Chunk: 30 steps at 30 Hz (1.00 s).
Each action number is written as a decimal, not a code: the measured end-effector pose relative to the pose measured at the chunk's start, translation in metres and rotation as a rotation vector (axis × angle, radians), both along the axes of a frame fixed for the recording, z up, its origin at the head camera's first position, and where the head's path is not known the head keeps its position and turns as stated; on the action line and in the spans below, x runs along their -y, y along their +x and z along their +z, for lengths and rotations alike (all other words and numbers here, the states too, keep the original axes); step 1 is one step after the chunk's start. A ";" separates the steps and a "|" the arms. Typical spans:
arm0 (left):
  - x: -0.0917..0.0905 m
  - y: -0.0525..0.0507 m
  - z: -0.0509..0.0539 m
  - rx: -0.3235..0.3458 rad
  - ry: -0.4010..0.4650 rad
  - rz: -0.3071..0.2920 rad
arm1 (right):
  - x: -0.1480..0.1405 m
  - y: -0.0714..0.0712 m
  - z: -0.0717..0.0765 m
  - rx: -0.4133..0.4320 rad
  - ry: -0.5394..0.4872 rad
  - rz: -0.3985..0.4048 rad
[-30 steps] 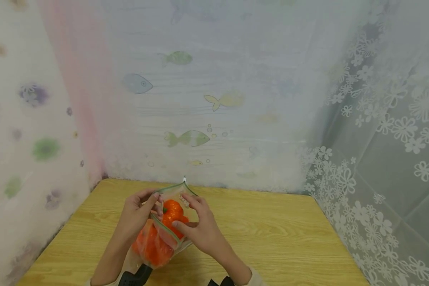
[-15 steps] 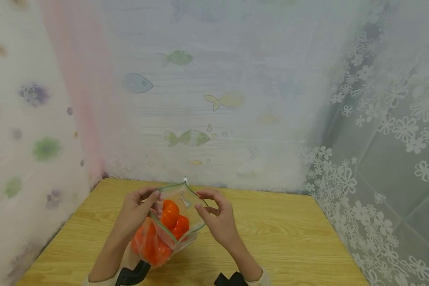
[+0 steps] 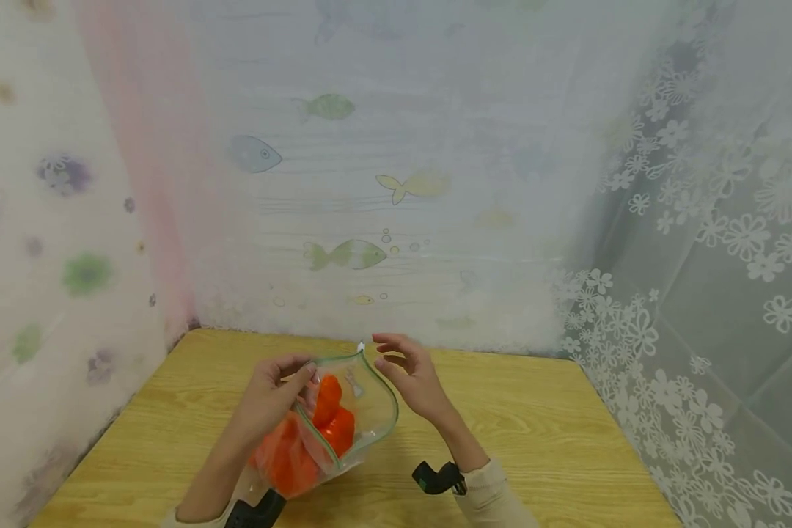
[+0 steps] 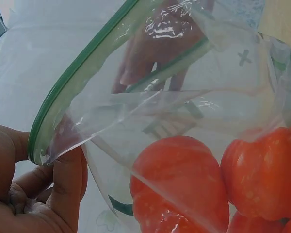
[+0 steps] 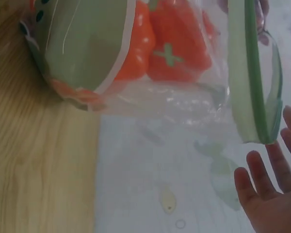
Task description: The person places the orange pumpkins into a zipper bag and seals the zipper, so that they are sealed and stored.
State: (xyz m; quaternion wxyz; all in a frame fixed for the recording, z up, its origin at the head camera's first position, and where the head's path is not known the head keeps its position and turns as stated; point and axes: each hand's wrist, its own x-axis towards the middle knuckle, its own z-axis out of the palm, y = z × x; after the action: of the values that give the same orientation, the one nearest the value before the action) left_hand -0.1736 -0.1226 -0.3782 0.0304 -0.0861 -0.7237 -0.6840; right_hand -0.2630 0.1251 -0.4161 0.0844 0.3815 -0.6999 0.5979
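Note:
My left hand [image 3: 273,392] pinches the left rim of a clear zip bag [image 3: 376,411] between thumb and fingers, and the bag's mouth gapes. Inside the bag lie several orange-red bell peppers [image 3: 339,431]; the left wrist view shows one pepper [image 4: 179,179] with a dark green stem. A green zip strip [image 5: 256,73] runs along the mouth, with a white slider [image 3: 361,347] at its far corner. My right hand [image 3: 419,374] is beside that corner, fingers spread and bent, holding nothing that I can see. Whether a fingertip touches the rim is unclear.
A wood-grain table [image 3: 515,433] lies under the bag and hands. Behind it stands a wall covering [image 3: 475,147] printed with fish, and white flowers [image 3: 640,334] mark the sheet at the right. A black wrist camera [image 3: 438,478] sits at my right wrist.
My right hand has come out of the bag's mouth, moving right and then up toward the slider corner. The mouth has widened, and the bag has shifted slightly right with my left hand.

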 end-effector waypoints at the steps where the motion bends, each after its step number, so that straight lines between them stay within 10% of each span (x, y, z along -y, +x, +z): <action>1: -0.001 0.001 0.000 0.005 -0.006 -0.005 | 0.000 -0.003 -0.002 0.000 0.019 0.012; 20: -0.005 0.006 0.000 0.035 -0.090 -0.062 | -0.016 -0.007 -0.006 0.041 0.157 0.292; 30: -0.002 0.009 0.006 -0.003 -0.114 -0.091 | -0.019 0.003 -0.006 0.036 0.145 0.314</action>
State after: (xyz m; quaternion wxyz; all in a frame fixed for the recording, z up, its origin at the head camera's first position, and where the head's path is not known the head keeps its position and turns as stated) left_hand -0.1649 -0.1202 -0.3727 -0.0047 -0.1215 -0.7568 -0.6423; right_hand -0.2605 0.1444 -0.4222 -0.0503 0.4804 -0.6744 0.5585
